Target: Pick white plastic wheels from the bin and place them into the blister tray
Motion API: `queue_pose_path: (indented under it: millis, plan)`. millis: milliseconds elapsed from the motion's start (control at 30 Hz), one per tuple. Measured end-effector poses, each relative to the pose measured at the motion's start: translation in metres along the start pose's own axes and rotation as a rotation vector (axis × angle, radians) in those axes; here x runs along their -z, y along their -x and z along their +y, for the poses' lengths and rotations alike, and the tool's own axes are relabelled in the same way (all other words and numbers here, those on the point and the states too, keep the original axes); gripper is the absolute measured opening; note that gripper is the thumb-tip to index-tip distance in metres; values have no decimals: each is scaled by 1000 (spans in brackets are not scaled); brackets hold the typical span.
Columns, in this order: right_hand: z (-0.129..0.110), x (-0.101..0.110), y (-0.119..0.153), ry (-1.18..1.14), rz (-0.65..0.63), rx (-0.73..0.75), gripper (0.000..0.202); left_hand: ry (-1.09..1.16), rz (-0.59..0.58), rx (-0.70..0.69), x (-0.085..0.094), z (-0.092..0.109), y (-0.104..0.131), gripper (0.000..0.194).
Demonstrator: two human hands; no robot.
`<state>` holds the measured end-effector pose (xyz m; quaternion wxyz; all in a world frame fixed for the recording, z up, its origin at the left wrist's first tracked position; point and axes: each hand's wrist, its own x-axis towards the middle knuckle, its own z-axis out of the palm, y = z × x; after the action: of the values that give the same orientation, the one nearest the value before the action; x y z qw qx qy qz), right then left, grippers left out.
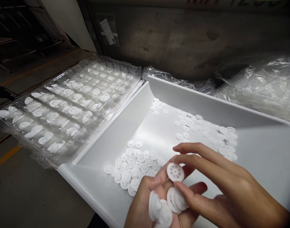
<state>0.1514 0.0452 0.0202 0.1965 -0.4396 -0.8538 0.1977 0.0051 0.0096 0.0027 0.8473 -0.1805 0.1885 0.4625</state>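
My left hand is cupped, palm up, above the bin, with several white plastic gears resting in its palm and curled fingers. My right hand reaches in from the right. Between its thumb and fingers is one white spoked gear wheel, its flat face turned towards me. The fingers of both hands meet around these parts, so some of the left fingers are hidden. Just beyond my left hand lies a loose pile of white gears on the bin floor.
The white bin has raised walls. More white gears are scattered along its far side. On the left stands a clear compartment tray holding white parts. Crumpled clear plastic lies behind the bin, before a dark metal surface.
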Motion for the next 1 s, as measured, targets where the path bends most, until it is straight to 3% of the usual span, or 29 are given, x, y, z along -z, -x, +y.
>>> queue_pose_path:
  millis: [167, 333, 433, 533, 733, 1000]
  plan:
    - [5, 5, 0, 21, -45, 13, 27, 33, 50, 10, 1, 3, -1, 77]
    - [9, 20, 4, 115, -20, -19, 33, 9, 139, 7, 0, 7, 3, 61]
    - [9, 28, 7, 206, -1, 79, 35, -15, 112, 18, 0, 9, 6, 59]
    - [7, 27, 9, 226, -73, 163, 41, -40, 99, 22, -1, 10, 7, 58]
    - [2, 8, 11, 175, -190, 161, 24, -7, 194, 1, -5, 8, 7, 44]
    - [-6, 4, 9, 115, -208, 126, 7, -17, 245, -18, -13, 9, 7, 46]
